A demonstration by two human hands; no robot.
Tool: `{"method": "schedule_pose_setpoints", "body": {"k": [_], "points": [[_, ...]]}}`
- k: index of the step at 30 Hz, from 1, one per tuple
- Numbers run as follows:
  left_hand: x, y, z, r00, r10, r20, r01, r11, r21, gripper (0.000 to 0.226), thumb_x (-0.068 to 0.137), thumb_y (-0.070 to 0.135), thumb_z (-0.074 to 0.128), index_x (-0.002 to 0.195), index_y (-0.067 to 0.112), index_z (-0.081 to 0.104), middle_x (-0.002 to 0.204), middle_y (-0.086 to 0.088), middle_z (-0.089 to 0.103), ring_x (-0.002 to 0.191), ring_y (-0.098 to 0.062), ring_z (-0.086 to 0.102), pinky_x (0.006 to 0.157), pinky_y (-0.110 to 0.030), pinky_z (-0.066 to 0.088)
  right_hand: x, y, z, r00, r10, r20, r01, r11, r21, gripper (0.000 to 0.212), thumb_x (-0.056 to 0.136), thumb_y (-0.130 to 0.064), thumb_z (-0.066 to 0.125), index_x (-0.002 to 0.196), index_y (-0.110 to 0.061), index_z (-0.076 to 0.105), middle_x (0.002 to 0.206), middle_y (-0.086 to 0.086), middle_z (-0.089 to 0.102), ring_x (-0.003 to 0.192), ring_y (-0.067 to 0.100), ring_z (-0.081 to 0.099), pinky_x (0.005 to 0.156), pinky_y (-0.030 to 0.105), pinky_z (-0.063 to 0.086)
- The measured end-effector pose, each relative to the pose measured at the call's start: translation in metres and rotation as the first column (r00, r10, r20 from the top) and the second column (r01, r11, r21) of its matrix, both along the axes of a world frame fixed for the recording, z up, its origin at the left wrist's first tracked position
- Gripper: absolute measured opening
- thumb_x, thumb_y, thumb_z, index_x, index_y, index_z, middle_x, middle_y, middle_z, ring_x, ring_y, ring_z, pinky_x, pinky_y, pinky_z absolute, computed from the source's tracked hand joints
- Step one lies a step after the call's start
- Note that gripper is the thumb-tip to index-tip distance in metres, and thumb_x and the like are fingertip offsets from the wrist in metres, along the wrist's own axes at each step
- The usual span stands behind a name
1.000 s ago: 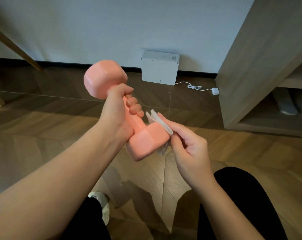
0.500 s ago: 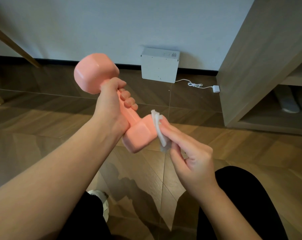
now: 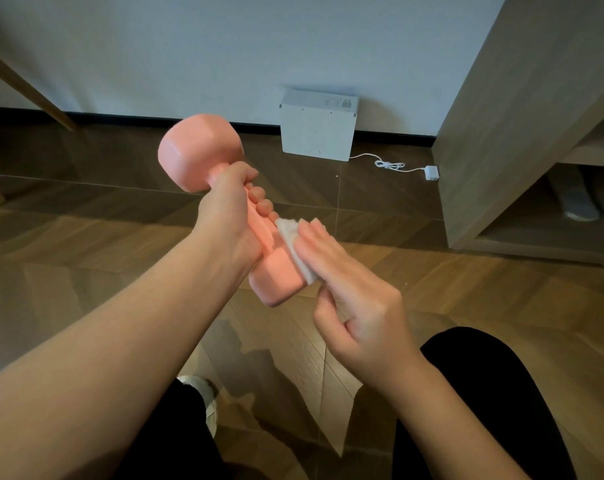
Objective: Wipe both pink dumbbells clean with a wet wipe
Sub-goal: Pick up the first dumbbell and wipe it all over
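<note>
A pink dumbbell [image 3: 276,282] is held in the air over the floor, tilted, with one head [image 3: 199,151] up and away and the other low and near me. My left hand [image 3: 229,216] grips its handle. My right hand [image 3: 356,306] holds a folded white wet wipe [image 3: 295,245] against the right side of the near head and the end of the handle. The fingers lie straight over the wipe and the thumb comes up at its lower edge. Only this one dumbbell is in view.
A white box [image 3: 317,128] stands against the wall, with a white cable and plug [image 3: 431,172] on the brown floor. A wooden cabinet [image 3: 522,133] rises at the right. Slanted wooden legs [image 3: 27,88] stand at the left. My knees in black and a shoe [image 3: 203,393] are below.
The dumbbell and my left hand shifted slightly. My right hand slid the wipe up along the near head toward the handle, its fingers now flatter against it.
</note>
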State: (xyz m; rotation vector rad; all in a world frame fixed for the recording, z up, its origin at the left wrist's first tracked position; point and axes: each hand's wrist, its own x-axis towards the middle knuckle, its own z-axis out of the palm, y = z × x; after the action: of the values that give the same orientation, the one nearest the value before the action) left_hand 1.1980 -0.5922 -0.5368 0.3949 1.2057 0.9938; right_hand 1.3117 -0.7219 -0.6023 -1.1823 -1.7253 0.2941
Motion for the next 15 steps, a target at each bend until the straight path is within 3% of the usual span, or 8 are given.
{"method": "schedule_pose_setpoints", "body": {"k": [7,10,15], "points": [[0.004,-0.004,-0.002,0.999,0.005,-0.052,-0.004,1.000,0.009,0.006,0.084,0.015,0.062,0.084,0.014,0.056,0.054,0.002,0.046,0.043,-0.010,0.040,0.049,-0.021,0.040,-0.003,0.004,-0.001,0.998,0.026,-0.066,-0.029,0.999,-0.042,0.045,0.097,-0.016,0.049,0.140,-0.003,0.046,0.148,0.010,0.046,0.143,0.019,0.037,0.113,0.042,0.039],[0.002,-0.001,0.000,0.999,0.020,-0.048,-0.018,0.999,0.044,0.009,0.085,0.015,0.061,0.081,0.014,0.053,0.053,0.003,0.043,0.042,-0.010,0.038,0.046,-0.022,0.038,-0.003,-0.004,-0.006,0.999,0.026,-0.043,-0.027,0.999,-0.028,0.049,0.096,-0.016,0.055,0.141,0.000,0.044,0.150,0.014,0.043,0.144,0.023,0.035,0.115,0.041,0.035],[0.000,-0.001,-0.001,0.999,0.044,0.031,-0.044,0.999,0.000,0.014,0.086,0.019,0.064,0.078,0.015,0.053,0.052,0.004,0.046,0.042,-0.009,0.042,0.045,-0.019,0.040,-0.005,0.003,-0.007,0.997,0.007,0.071,-0.004,0.999,-0.044,0.081,0.084,-0.028,0.077,0.147,-0.002,0.034,0.156,0.009,0.032,0.148,0.022,0.026,0.119,0.036,0.027]]}}
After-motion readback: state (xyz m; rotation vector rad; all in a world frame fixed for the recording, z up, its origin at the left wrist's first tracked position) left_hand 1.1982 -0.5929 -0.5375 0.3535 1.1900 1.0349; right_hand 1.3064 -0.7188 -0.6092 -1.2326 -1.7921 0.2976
